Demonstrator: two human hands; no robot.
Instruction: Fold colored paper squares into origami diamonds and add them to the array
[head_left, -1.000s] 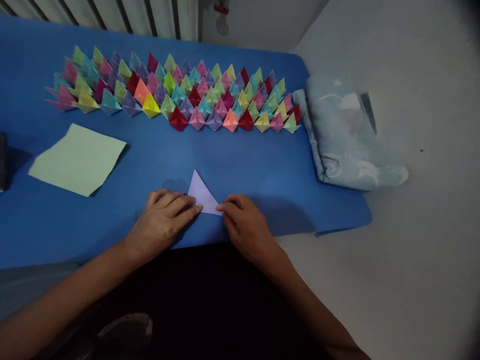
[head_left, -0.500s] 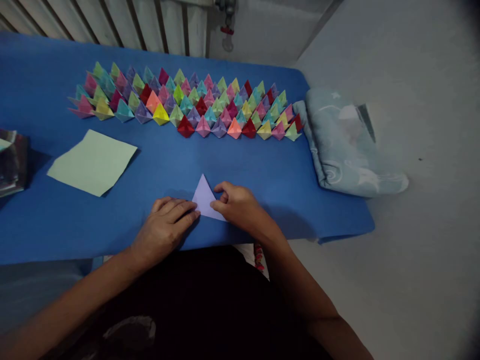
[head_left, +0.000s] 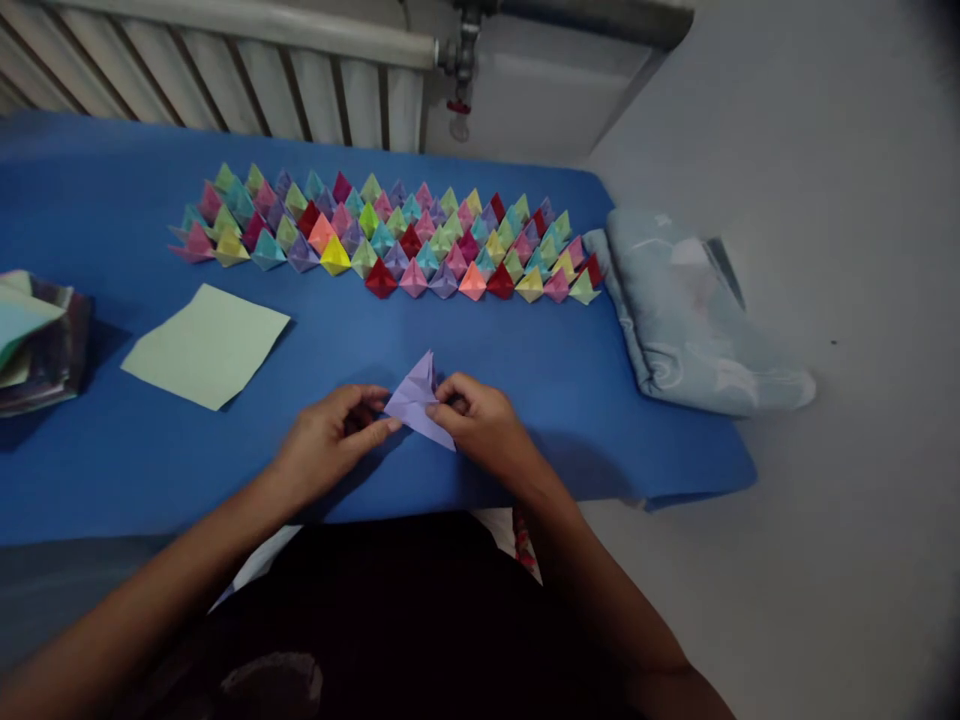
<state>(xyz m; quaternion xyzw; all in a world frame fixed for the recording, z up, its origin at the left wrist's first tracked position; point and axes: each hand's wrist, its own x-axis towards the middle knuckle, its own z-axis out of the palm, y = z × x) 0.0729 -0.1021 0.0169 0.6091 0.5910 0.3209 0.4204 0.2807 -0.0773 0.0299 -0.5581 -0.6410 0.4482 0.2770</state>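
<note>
You are pinching the lilac folded paper (head_left: 418,402) between left hand (head_left: 330,440) and right hand (head_left: 480,428), just above the desk's (head_left: 525,370) near edge; be aligning flaps squarely before creasing.

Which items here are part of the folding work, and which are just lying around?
In use:
- lilac folded paper, pinched between left hand and right hand
- pale green sheet, flat on the blue table
- paper stack at the left edge
- rows of folded coloured pieces

Lying about:
- light blue cloth beside the table
- radiator behind
</note>
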